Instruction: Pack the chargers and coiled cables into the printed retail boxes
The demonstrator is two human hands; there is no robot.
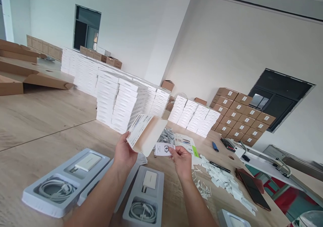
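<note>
My left hand (pixel 125 153) grips a small cardboard box (pixel 143 132) with a printed white side, its flap standing raised toward the right. Between the thumb and fingers of my right hand (pixel 182 159) is a white card (pixel 163 149) with a dark battery-like symbol, beside the box. Below my hands lies a pale plastic tray (pixel 159 193) holding a white charger (pixel 149 180) and a coiled white cable (pixel 142 212). To the left, another tray (pixel 94 181) carries a similar charger and cable. A further tray is partly hidden under my left forearm.
Stacks of white boxes (pixel 108 95) line the table's back, with brown cartons (pixel 237 119) behind at right. Bundled cables (pixel 166 136), paper slips (pixel 224 178), a black pen (pixel 220 166) and a phone (pixel 254 190) lie right. Opened cardboard (pixel 32 78) sits at far left.
</note>
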